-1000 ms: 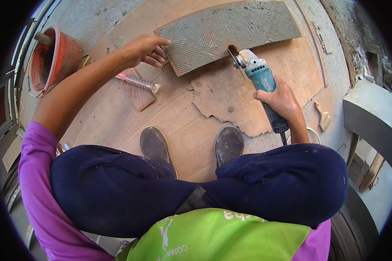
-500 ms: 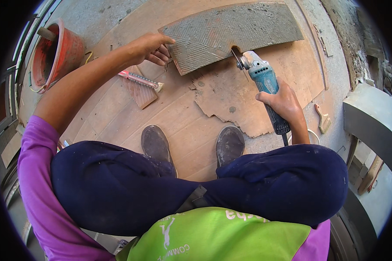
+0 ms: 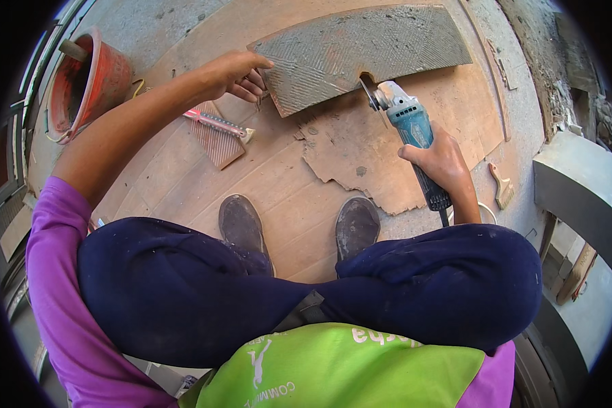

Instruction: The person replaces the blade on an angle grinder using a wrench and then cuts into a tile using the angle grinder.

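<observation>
A long tile (image 3: 387, 44), its upturned face coated with grey ridged mortar, lies across the far side of the work area. My left hand (image 3: 243, 76) grips its left end, thumb side on top and the other fingers curled at the edge. In my right hand (image 3: 442, 158) is a teal and black angle grinder (image 3: 413, 122), wrapped round its body. The grinder's disc (image 3: 369, 93) stands on edge at a small rounded notch (image 3: 366, 77) in the tile's near edge. Whether the disc touches the tile I cannot tell.
Beneath the tile lies a ragged brown sheet (image 3: 367, 163). A red bucket (image 3: 109, 81) stands far left. Near my left forearm, a red utility knife (image 3: 217, 122) rests on a ridged tile offcut (image 3: 214, 146). A paintbrush (image 3: 502, 185) lies at right; the grinder's cord (image 3: 486, 209) trails beside my right knee.
</observation>
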